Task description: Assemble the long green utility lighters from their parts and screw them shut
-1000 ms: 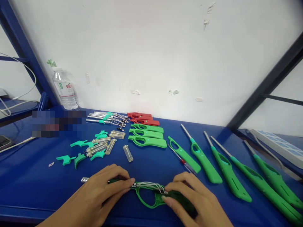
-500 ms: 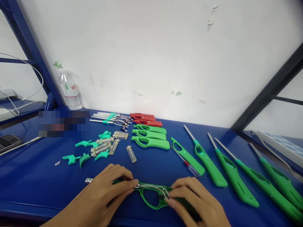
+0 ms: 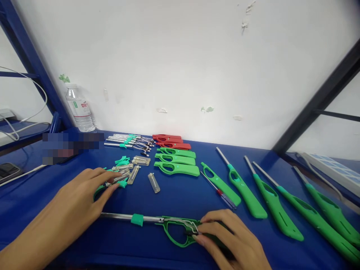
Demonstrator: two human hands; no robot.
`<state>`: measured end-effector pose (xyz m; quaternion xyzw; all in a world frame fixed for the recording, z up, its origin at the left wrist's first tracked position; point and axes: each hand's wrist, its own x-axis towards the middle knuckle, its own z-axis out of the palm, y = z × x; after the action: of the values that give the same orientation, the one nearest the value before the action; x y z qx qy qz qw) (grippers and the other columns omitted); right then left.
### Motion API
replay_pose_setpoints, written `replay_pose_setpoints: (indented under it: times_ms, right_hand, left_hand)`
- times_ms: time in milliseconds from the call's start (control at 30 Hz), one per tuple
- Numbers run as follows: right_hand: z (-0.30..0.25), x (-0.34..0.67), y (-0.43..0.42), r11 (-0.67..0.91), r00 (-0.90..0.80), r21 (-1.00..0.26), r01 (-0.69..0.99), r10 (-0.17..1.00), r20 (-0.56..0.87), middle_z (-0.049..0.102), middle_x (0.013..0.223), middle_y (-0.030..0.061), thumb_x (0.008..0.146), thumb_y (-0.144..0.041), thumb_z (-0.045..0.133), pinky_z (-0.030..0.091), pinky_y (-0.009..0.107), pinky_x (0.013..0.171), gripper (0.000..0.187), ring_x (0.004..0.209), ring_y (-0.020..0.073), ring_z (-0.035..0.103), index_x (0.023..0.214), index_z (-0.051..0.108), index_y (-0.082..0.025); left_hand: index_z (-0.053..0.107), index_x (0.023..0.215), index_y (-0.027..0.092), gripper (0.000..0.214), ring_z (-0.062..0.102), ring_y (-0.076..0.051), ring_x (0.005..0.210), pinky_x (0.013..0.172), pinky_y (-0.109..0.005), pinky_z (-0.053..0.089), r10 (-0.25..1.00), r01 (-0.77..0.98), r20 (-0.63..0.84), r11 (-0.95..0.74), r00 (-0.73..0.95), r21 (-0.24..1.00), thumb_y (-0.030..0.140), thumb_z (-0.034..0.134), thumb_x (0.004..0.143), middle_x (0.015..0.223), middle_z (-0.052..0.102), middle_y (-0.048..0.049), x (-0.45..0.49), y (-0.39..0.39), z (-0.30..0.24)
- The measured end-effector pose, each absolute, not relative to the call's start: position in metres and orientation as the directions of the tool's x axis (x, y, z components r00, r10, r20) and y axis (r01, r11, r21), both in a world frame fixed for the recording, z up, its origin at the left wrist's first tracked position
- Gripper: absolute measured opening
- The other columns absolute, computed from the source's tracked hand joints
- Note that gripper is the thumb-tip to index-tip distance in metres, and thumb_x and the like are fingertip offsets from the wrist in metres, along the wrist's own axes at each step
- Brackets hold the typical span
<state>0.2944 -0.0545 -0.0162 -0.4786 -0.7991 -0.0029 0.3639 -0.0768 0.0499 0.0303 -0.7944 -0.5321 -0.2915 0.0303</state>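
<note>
A half-built green lighter (image 3: 174,228) with a metal tube and loose wires lies near the front edge of the blue table (image 3: 180,202). My right hand (image 3: 230,240) rests on its handle end, fingers pressed down on it. My left hand (image 3: 81,191) reaches up to the left, fingers stretched out over a cluster of teal trigger pieces (image 3: 120,182) and small clear tubes (image 3: 133,173). Its fingertips touch a teal piece. I cannot tell whether it grips anything.
Green handle shells (image 3: 176,161) and red handle shells (image 3: 168,141) lie mid-table, metal tube parts (image 3: 126,140) behind. Several finished green lighters (image 3: 270,202) line the right side, with a small screwdriver (image 3: 218,191). A water bottle (image 3: 80,110) stands at the wall.
My left hand left the lighter's tube and moved up and left to the teal pieces, uncovering the tube. My right hand stayed on the handle.
</note>
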Motion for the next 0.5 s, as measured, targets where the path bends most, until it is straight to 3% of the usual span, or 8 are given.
replay_pose_setpoints:
  times_ms: [67, 167, 333, 500]
  right_hand:
    - [-0.018, 0.295, -0.054, 0.541, -0.278, -0.351, 0.764, 0.767, 0.578, 0.083, 0.105, 0.0020, 0.115, -0.032, 0.067, 0.069, 0.029, 0.080, 0.017, 0.088, 0.0199, 0.083, 0.106, 0.082, -0.032]
    - [-0.019, 0.296, -0.053, 0.545, -0.285, -0.353, 0.760, 0.769, 0.572, 0.083, 0.106, 0.0015, 0.113, -0.029, 0.070, 0.068, 0.030, 0.082, 0.013, 0.089, 0.0199, 0.083, 0.108, 0.081, -0.032]
    - [-0.019, 0.295, -0.054, 0.538, -0.285, -0.370, 0.758, 0.783, 0.553, 0.083, 0.107, 0.0014, 0.115, -0.031, 0.068, 0.069, 0.030, 0.085, 0.014, 0.090, 0.0198, 0.083, 0.109, 0.080, -0.033]
    - [-0.018, 0.294, -0.056, 0.534, -0.274, -0.397, 0.746, 0.791, 0.547, 0.082, 0.107, 0.0006, 0.115, -0.032, 0.068, 0.068, 0.029, 0.090, 0.013, 0.091, 0.0189, 0.083, 0.110, 0.080, -0.033]
  left_hand:
    - [0.084, 0.119, 0.020, 0.047, 0.078, -0.049, 0.117, 0.102, -0.068, 0.061, 0.906, 0.914, 0.366, -0.318, 0.214, 0.253, 0.047, 0.050, 0.103, 0.123, 0.084, -0.0175, -0.078, 0.053, 0.039]
    - [0.084, 0.120, 0.015, 0.051, 0.078, -0.048, 0.122, 0.108, -0.066, 0.059, 0.946, 0.934, 0.276, -0.246, 0.172, 0.259, 0.045, 0.046, 0.102, 0.130, 0.084, -0.0193, -0.071, 0.052, 0.046]
    - [0.084, 0.112, 0.023, 0.043, 0.083, -0.043, 0.112, 0.097, -0.055, 0.064, 0.950, 0.945, 0.273, -0.222, 0.153, 0.241, 0.044, 0.048, 0.103, 0.122, 0.088, -0.0113, -0.069, 0.051, 0.042]
    - [0.084, 0.108, 0.025, 0.040, 0.084, -0.044, 0.106, 0.090, -0.054, 0.064, 0.931, 0.950, 0.324, -0.242, 0.170, 0.198, 0.045, 0.050, 0.101, 0.115, 0.088, -0.0078, -0.076, 0.050, 0.041]
